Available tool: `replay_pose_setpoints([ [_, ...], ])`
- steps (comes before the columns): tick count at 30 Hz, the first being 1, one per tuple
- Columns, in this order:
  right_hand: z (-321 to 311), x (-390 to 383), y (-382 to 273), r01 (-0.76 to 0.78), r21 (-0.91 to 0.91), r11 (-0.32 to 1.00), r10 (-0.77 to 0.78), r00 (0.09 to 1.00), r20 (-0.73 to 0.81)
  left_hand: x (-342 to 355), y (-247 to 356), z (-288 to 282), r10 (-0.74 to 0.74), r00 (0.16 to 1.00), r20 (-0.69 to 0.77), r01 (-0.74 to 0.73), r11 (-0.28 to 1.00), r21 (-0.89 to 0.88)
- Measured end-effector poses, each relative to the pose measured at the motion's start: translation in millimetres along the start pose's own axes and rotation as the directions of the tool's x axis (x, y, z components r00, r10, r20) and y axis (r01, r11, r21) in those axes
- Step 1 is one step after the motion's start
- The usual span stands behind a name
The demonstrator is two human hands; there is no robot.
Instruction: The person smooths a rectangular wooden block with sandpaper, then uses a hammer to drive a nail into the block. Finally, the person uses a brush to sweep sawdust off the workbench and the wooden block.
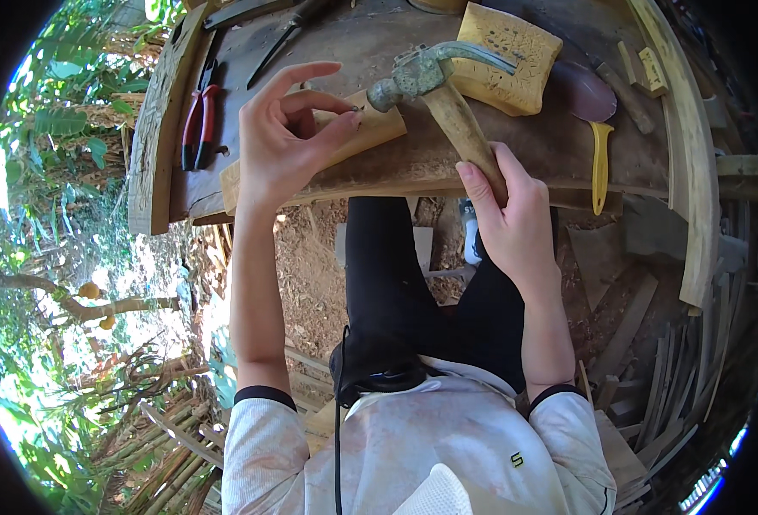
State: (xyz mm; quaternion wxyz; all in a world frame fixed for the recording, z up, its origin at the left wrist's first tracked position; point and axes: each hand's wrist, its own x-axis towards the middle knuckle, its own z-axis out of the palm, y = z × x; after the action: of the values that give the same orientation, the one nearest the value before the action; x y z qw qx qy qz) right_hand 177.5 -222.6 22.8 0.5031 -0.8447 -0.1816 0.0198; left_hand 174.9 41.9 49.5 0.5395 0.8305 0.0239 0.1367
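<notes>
My right hand (514, 215) is wrapped around the wooden handle of a claw hammer (465, 120). The metal head is raised above the workbench, its round face toward my left hand and its claw pointing right. My left hand (280, 142) has thumb and index finger pinched together just left of the hammer face. A tiny dark thing shows at those fingertips, too small to name. Below the pinch lies a light wooden piece (383, 127), slanting along the near edge of the bench and partly hidden by my left hand.
The brown workbench (344, 51) holds red-handled pliers (200, 129), a dark pointed tool (277, 47), a yellowish block (503, 51), a yellow-handled tool (600, 163) and a wood-handled tool (626, 99). Raised planks border both sides. Wood strips (670, 386) lie on the ground at right.
</notes>
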Motion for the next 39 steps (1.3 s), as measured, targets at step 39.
replay_pose_setpoints([
  [39, 2.4, -0.8, 5.9, 0.019, -0.015, 1.000, -0.020, 1.000, -0.021, -0.5, -2.2, -2.0, 0.030, 1.000, -0.007, -0.030, 0.998, 0.057],
])
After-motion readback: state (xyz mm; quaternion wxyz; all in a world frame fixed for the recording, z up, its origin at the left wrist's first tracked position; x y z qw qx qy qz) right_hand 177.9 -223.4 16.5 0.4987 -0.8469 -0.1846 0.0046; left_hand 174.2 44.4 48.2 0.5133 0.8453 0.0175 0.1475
